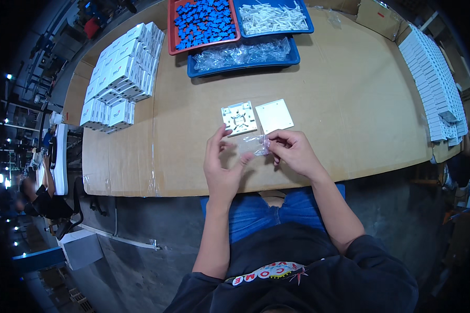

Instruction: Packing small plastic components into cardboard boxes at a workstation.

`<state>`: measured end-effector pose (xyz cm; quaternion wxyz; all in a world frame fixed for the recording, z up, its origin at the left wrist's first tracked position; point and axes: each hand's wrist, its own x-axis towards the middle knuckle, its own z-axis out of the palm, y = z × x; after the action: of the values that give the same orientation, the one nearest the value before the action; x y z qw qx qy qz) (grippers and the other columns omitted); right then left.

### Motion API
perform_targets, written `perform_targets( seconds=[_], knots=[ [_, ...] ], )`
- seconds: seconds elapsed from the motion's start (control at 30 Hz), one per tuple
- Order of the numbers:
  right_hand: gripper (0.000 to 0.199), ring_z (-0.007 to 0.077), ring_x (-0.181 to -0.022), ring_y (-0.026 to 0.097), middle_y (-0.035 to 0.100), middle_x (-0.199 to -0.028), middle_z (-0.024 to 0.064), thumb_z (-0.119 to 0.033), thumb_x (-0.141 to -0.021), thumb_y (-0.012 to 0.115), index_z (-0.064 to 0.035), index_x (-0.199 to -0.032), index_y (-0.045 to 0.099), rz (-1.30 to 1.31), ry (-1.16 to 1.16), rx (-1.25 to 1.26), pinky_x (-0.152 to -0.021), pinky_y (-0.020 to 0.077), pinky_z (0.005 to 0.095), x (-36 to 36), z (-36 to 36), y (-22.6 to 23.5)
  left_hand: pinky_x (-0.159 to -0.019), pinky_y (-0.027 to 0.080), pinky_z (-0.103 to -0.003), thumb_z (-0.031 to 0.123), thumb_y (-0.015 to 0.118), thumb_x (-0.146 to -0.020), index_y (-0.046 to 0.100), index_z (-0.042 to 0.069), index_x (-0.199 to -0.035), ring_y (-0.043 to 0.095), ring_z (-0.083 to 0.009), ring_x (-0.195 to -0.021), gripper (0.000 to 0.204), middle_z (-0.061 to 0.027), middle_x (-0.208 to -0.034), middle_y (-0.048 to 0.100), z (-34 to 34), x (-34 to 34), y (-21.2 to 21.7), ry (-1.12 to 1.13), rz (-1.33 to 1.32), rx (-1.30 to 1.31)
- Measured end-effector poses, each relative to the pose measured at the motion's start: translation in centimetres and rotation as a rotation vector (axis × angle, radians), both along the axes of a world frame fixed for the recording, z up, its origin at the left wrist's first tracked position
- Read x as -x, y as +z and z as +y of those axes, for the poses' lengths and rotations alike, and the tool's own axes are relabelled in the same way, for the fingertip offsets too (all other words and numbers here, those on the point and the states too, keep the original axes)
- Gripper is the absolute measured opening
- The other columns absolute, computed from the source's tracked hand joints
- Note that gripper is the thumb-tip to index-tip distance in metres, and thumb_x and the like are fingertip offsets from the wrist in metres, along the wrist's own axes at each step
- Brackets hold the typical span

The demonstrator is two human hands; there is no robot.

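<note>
A small clear plastic bag (pixel 254 145) is pinched at its right end by my right hand (pixel 291 149), above the near part of the table. My left hand (pixel 223 159) is at the bag's left side, thumb and fingers spread apart; whether the thumb touches the bag I cannot tell. Just beyond my hands lies a white square plastic housing (pixel 239 118) with its moulded inside facing up. To its right lies a flat white square cover plate (pixel 274 116), close beside it.
Stacked white boxes (pixel 121 70) stand at the left. A red tray (pixel 203 23) of blue parts, a blue tray (pixel 274 18) of white sticks and another blue tray (pixel 243 56) of clear bags sit at the back. Rows of white pieces (pixel 433 83) line the right edge. A person (pixel 47 193) is far left.
</note>
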<state>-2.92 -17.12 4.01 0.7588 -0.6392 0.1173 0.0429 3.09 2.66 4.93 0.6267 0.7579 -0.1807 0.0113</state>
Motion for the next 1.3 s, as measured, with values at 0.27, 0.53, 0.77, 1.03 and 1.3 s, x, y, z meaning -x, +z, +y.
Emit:
perform_targets(
  seconds=[0.27,0.53,0.77,1.03,1.3],
  knots=[
    [0.018,0.0061,-0.077,0.061,0.072,-0.087,0.002,-0.011,-0.102,0.068,0.0032,-0.11,0.075,-0.076,0.007,0.106,-0.07,0.0501,0.0245,0.1,0.5,-0.8,-0.1,0.042,-0.041,0.025,0.092,-0.074,0.073,0.009,-0.123,0.066,-0.0255,-0.112,0.055,-0.0066,-0.118,0.074,-0.7,0.1,0.2,-0.216,-0.436,-0.397],
    [0.017,0.0056,-0.076,0.06,0.072,-0.087,0.0006,-0.011,-0.102,0.067,0.0027,-0.107,0.076,-0.073,0.042,0.185,-0.07,0.0495,0.0246,0.2,-0.1,-0.5,-0.099,0.043,-0.04,0.024,0.091,-0.075,0.076,0.007,-0.112,0.068,-0.0254,-0.105,0.043,-0.0063,-0.109,0.076,-0.6,-0.3,-0.1,-0.206,-0.404,-0.364],
    [0.031,0.0137,-0.101,0.067,0.073,-0.109,0.007,-0.027,-0.111,0.056,0.0001,-0.122,0.067,-0.232,-0.011,0.098,-0.093,0.0539,0.0308,-0.1,-0.4,-0.5,-0.096,0.046,-0.039,0.021,0.091,-0.076,0.076,0.007,-0.11,0.068,-0.0247,-0.102,0.039,-0.0062,-0.107,0.076,-0.8,-0.2,-0.1,-0.178,-0.383,-0.309],
    [0.059,0.0173,-0.109,0.068,0.073,-0.116,0.0104,-0.048,-0.112,0.044,0.0013,-0.135,0.066,-0.225,0.228,-0.032,-0.1,0.0524,0.0331,0.5,-0.2,-0.5,-0.086,0.054,-0.033,0.02,0.082,-0.092,0.074,0.001,-0.12,0.069,-0.0165,-0.091,0.035,-0.0066,-0.103,0.078,-1.0,0.8,-0.8,-0.351,0.241,0.009],
    [0.063,0.011,-0.083,0.066,0.074,-0.099,0.0054,-0.052,-0.11,0.045,0.002,-0.135,0.066,-0.275,0.153,0.113,-0.083,0.0545,0.0275,-0.3,-1.1,-0.3,-0.08,0.057,-0.031,0.027,0.058,-0.11,0.069,-0.005,-0.126,0.07,-0.0158,-0.084,0.037,-0.0154,-0.1,0.076,-0.8,0.2,-2.2,-0.527,0.814,0.31]
  ],
)
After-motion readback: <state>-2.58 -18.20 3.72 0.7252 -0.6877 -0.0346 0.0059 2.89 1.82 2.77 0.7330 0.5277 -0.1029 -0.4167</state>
